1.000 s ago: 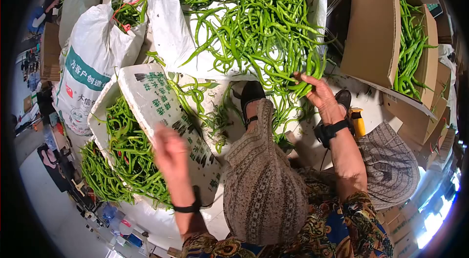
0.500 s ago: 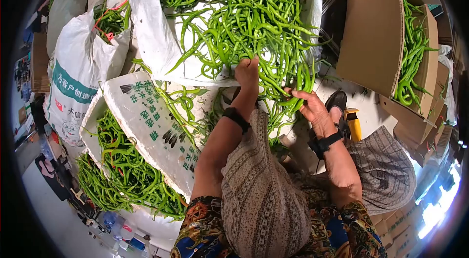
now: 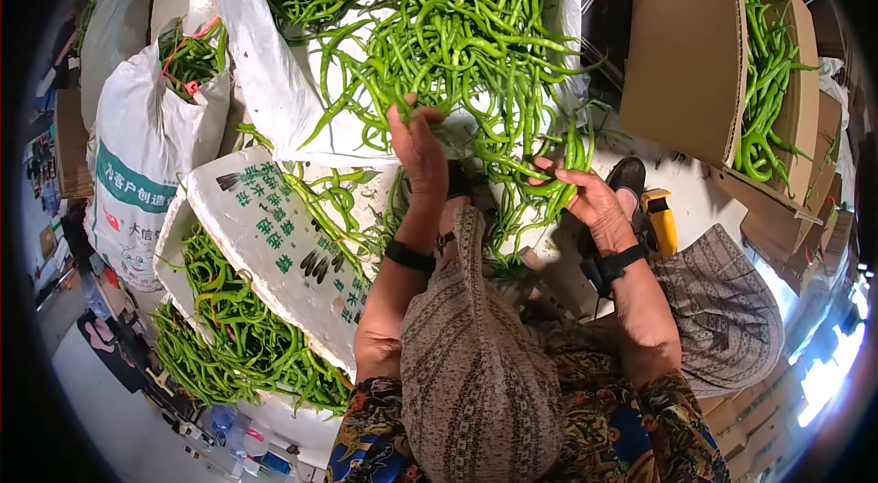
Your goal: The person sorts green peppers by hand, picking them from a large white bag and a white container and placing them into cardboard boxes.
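Note:
Long green chili peppers point(image 3: 476, 35) lie heaped on a white plastic sheet point(image 3: 274, 71) in front of me. At the heap's near edge is my left hand point(image 3: 419, 152), its thumb and fingers apart, with fingertips touching or just above some peppers. Lower right, my right hand point(image 3: 593, 201) is closed around a small bunch of green chili peppers point(image 3: 574, 154), which stick up past the fingers. More peppers point(image 3: 521, 199) hang or lie below the sheet's edge between my hands. Part of the right hand's grip is hidden by the peppers.
On the right a cardboard box point(image 3: 681, 44) holds more peppers. To the left stand a white woven sack point(image 3: 137, 172) of peppers and a foam box point(image 3: 169, 250) of peppers with a printed foam panel point(image 3: 274, 227). My shoe point(image 3: 627, 174) is beside a yellow object point(image 3: 660, 222).
My left hand has moved left along the heap's near edge, and its fingers have spread. The right hand stays nearly in place, still holding its bunch. The whole view has shifted slightly.

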A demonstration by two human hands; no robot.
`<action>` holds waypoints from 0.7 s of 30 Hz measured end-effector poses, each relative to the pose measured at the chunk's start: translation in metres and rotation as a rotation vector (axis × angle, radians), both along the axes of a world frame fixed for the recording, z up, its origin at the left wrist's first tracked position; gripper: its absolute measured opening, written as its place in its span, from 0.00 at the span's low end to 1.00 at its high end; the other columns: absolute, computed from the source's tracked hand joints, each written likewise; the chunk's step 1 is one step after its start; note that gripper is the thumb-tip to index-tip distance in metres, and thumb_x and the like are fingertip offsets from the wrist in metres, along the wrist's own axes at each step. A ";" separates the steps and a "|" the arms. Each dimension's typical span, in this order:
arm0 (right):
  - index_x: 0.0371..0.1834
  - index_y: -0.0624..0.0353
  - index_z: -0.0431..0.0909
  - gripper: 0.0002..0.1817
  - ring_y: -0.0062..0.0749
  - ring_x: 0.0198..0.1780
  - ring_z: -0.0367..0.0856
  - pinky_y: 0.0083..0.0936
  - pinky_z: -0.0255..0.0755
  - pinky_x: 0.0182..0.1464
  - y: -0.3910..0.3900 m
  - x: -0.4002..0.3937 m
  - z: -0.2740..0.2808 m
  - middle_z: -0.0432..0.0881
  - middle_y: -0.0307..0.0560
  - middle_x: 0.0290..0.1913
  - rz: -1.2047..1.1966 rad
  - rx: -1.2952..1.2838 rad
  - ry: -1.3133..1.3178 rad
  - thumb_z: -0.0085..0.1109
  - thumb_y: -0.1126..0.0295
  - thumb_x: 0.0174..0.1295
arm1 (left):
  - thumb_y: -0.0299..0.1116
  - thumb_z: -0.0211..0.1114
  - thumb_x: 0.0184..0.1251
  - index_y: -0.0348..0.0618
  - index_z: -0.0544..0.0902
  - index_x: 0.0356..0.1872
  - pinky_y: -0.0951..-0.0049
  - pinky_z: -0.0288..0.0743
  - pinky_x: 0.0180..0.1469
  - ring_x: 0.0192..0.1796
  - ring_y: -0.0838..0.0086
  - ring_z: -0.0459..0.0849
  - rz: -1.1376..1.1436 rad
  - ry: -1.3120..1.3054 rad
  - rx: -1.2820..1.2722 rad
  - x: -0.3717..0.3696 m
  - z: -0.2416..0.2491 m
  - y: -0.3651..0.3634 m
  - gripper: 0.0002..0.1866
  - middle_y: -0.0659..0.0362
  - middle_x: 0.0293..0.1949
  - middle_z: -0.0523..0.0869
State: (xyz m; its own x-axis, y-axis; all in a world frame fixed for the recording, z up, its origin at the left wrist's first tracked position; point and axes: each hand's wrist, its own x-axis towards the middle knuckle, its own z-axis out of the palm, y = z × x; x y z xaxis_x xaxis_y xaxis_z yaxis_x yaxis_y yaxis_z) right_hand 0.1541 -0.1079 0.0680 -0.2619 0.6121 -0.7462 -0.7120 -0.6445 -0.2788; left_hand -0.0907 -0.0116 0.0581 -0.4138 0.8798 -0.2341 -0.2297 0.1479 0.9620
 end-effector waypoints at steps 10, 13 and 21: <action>0.57 0.71 0.71 0.23 0.53 0.51 0.82 0.46 0.78 0.55 0.008 -0.005 0.002 0.80 0.64 0.54 0.039 0.009 0.022 0.62 0.77 0.58 | 0.25 0.64 0.52 0.44 0.82 0.39 0.58 0.76 0.41 0.38 0.54 0.80 -1.120 0.870 0.185 0.026 0.010 -0.039 0.12 0.53 0.35 0.78; 0.56 0.69 0.71 0.22 0.44 0.49 0.83 0.37 0.79 0.54 0.012 -0.005 0.016 0.80 0.63 0.53 0.125 0.028 -0.056 0.62 0.80 0.57 | 0.26 0.63 0.51 0.45 0.81 0.36 0.54 0.75 0.41 0.38 0.54 0.79 -1.218 1.093 0.206 0.027 0.007 -0.042 0.09 0.54 0.36 0.76; 0.53 0.65 0.75 0.21 0.24 0.38 0.78 0.17 0.71 0.39 0.022 0.012 0.034 0.83 0.51 0.46 0.138 0.102 -0.215 0.62 0.82 0.54 | 0.29 0.67 0.54 0.42 0.79 0.32 0.58 0.75 0.35 0.35 0.56 0.81 -0.946 1.060 0.256 -0.012 0.026 -0.033 0.06 0.53 0.32 0.78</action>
